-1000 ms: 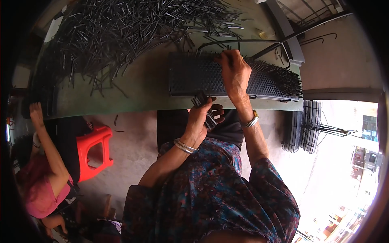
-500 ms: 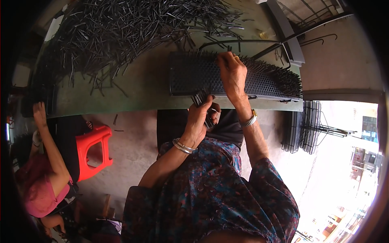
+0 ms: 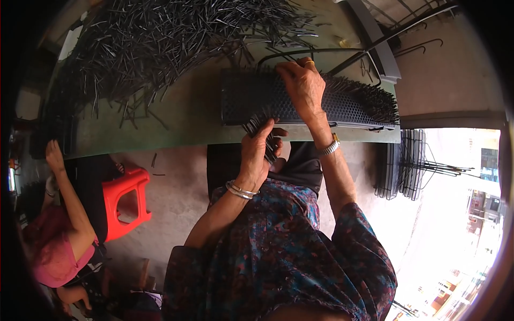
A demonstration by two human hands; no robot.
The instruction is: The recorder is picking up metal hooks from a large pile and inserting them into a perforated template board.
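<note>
My left hand (image 3: 255, 155) is closed around a bundle of short thin black rods (image 3: 251, 128), held just off the table's near edge. A long dark panel full of small holes (image 3: 249, 99) lies on the table beyond it. Many black rods (image 3: 383, 101) stand upright in the panel's right end and along its far side. Over the panel's far edge, my right hand (image 3: 306, 92) has its fingers pinched together, pointing down and away. Whatever sits between those fingertips is hidden behind the hand.
A big heap of loose black rods (image 3: 176, 48) covers the table's far left. Bent metal bars (image 3: 332, 51) cross behind the panel. To the left are a red plastic stool (image 3: 127, 203) and another person's arm (image 3: 75, 214). Dark wire racks (image 3: 409, 166) stand at the right.
My right hand has shifted slightly left and farther away along the panel's far edge. My left hand has turned a little with the bundle, its rods now more fanned out.
</note>
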